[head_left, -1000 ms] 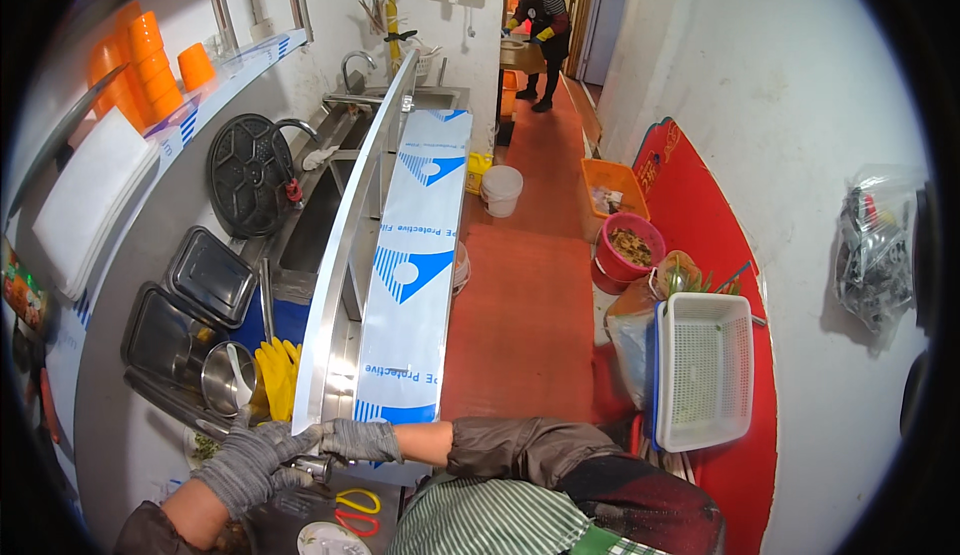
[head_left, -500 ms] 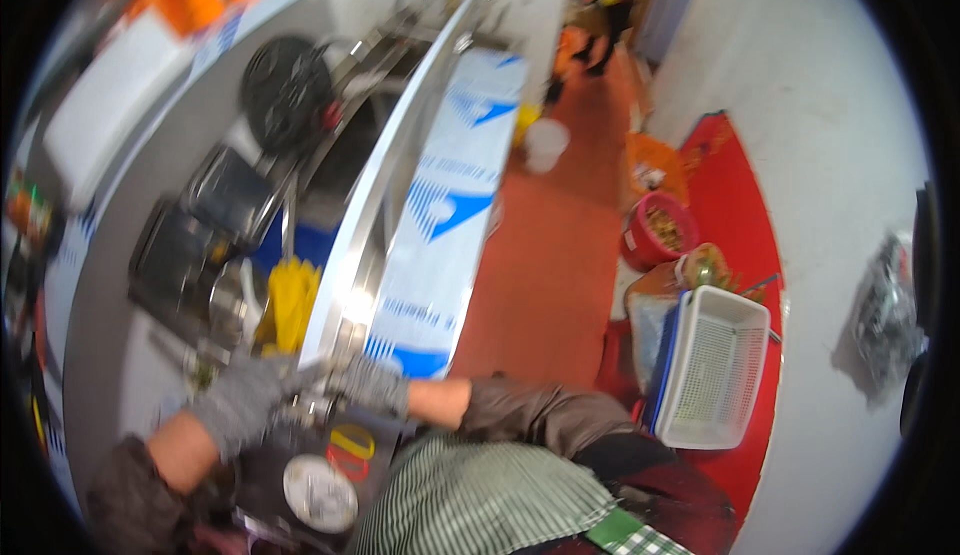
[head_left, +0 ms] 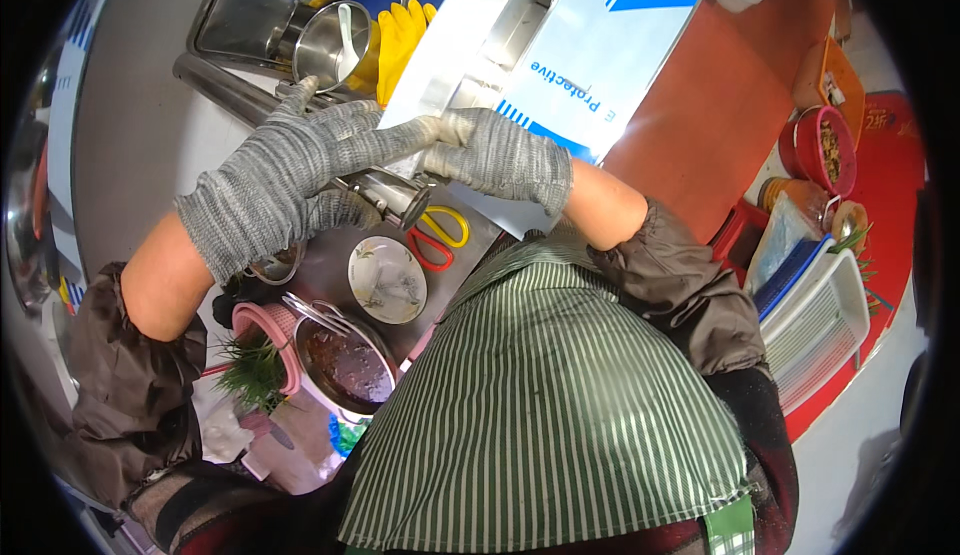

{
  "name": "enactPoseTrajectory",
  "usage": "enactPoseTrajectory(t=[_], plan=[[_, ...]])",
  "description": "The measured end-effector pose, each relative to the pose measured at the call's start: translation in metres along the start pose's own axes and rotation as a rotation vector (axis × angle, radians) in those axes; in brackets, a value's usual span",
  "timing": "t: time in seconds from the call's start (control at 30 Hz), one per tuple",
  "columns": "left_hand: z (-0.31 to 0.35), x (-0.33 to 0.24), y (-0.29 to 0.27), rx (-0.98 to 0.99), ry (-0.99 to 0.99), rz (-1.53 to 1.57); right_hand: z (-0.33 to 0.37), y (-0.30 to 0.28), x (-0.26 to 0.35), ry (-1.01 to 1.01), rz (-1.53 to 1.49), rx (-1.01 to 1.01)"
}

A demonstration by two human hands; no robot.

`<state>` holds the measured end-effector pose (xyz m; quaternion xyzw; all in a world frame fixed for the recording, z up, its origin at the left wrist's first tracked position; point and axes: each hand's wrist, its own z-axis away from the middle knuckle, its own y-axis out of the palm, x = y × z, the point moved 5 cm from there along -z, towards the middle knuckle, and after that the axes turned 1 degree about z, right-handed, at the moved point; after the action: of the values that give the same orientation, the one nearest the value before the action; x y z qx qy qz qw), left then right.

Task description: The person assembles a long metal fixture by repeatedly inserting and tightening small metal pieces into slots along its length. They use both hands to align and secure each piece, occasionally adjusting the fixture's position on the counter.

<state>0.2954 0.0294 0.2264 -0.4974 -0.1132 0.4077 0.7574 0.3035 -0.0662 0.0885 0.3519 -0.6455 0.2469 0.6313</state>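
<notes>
My left hand (head_left: 285,170), in a grey knit glove, lies at the near end of a film-covered steel panel (head_left: 590,65). Its thumb and forefinger straddle a short round metal fitting (head_left: 395,197), while the other fingers spread toward the sink side. My right hand (head_left: 495,160), gloved alike, curls around the panel's near corner. The fingertips of both hands meet there. Just below lie red-and-yellow-handled scissors (head_left: 440,238) and a patterned white bowl (head_left: 388,280).
Past my left hand are a steel pot (head_left: 330,47) with a white spoon, yellow rubber gloves (head_left: 402,43) and a steel tray (head_left: 255,15). Near me stand a pan (head_left: 345,360) and a pink basket (head_left: 268,340) with greens. White baskets (head_left: 825,325) and a pink bucket (head_left: 825,150) are right.
The view has tilted down and come closer, so the hands and panel end appear higher and larger. Both hands remain at the panel's near end.
</notes>
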Motion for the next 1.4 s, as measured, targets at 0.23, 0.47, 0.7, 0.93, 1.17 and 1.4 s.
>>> enactPoseTrajectory(t=[0.23, 0.47, 0.7, 0.93, 1.17, 1.4], plan=[[0.005, 0.008, 0.003, 0.037, 0.011, -0.054, -0.024, 0.019, -0.025, -0.195, 0.572, 0.136], [0.005, 0.012, 0.005, 0.057, 0.071, -0.11, -0.019, 0.027, -0.053, 0.31, -0.9, 0.07], [0.007, 0.014, 0.008, 0.109, 0.003, -0.205, -0.021, 0.02, -0.039, 0.052, -0.475, 0.162], [0.001, 0.007, 0.002, 0.04, 0.03, -0.139, 0.045, -0.044, -0.091, 0.38, 0.314, -0.537], [0.005, 0.005, 0.0, -0.007, -0.032, -0.051, 0.063, -0.058, -0.124, 0.53, 0.849, -0.469], [0.011, 0.015, 0.011, -0.107, -0.064, 0.001, 0.064, -0.058, -0.122, 0.642, 0.956, -0.376]])
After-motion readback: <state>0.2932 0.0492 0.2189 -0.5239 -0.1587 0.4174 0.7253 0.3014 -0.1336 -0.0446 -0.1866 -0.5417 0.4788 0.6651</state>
